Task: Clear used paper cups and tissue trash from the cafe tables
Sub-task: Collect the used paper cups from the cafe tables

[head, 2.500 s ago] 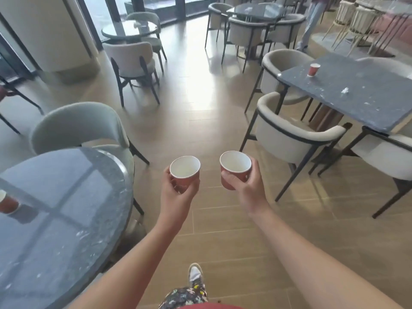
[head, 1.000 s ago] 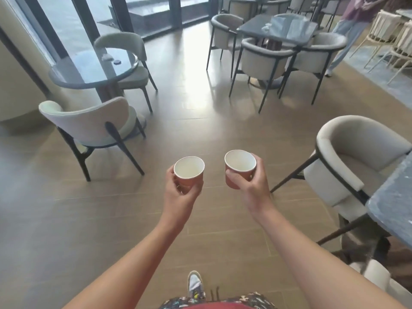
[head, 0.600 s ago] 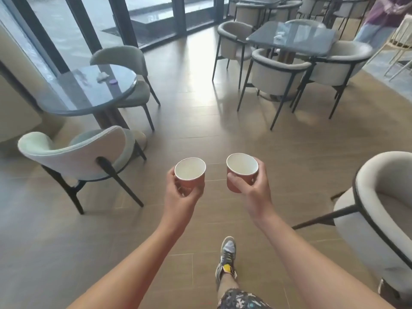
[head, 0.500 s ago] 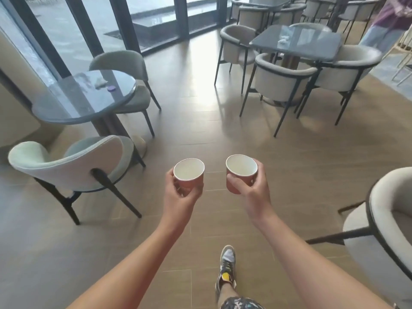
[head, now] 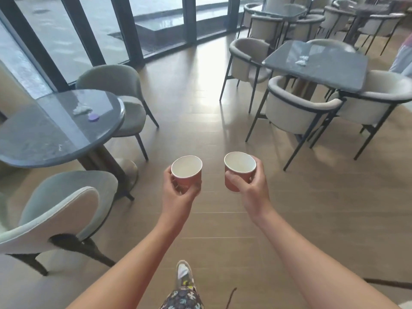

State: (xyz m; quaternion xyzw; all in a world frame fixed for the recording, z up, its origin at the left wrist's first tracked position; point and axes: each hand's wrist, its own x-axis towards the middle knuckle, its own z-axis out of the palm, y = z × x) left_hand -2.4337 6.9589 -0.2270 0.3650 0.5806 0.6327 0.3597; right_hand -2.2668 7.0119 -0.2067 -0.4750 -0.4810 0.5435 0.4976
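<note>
My left hand (head: 178,197) grips a red paper cup (head: 186,171), empty and white inside, held upright over the wooden floor. My right hand (head: 250,186) grips a second red paper cup (head: 239,169) beside it, a little apart. On the round dark table (head: 44,139) at the left lie a crumpled white tissue (head: 80,108) and a small purple disc (head: 93,117). On the square dark table (head: 334,70) at the right lies another crumpled tissue (head: 301,60).
A pale chair (head: 55,215) stands at the near left and another (head: 120,85) behind the round table. Several cream armchairs (head: 296,112) ring the square table. Glass doors (head: 111,23) run along the back. A person's leg (head: 402,59) shows at the right edge.
I have walked forward: the round table and near left chair have come closer and lower left, the square table closer at right. Both hands hold their cups as before.
</note>
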